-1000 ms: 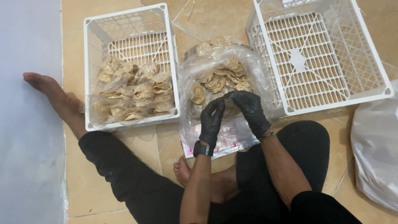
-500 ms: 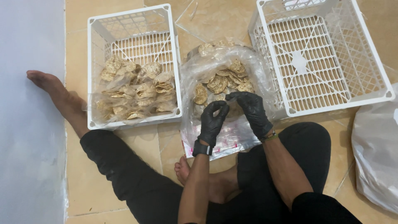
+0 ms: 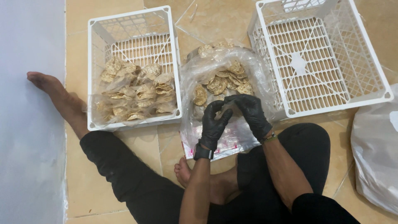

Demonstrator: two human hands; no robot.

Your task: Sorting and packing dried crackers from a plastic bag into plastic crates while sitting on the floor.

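Wall (image 3: 29,124), pale and grey-blue, down the left edge of the frame, close against an outstretched bare foot (image 3: 49,87). Just right of it, upper left, white slatted crate (image 3: 93,74) on the tiled floor (image 3: 95,186), its lower half already filled with small clear packets of round tan crackers (image 3: 137,97); upper half bare. Centre of the frame: big clear plastic bag (image 3: 195,83) lying open between the two crates, loose crackers (image 3: 217,85) heaped inside, a good many not yet packed. Just below that heap, left hand (image 3: 213,124) and right hand (image 3: 248,114), both in black gloves, fingertips curled in and meeting, seemingly pinching the mouth of a small clear packet (image 3: 232,137) lying on the bag; exactly what sits between the fingers, impossible to tell. Upper right, second white crate (image 3: 385,93), nothing in it, rim touching the bag's side. Far right edge, another translucent sack (image 3: 373,166). Judged about partway through: one crate half loaded, one untouched. Little free floor between the crates and the black-clad legs; open room only above the crates.
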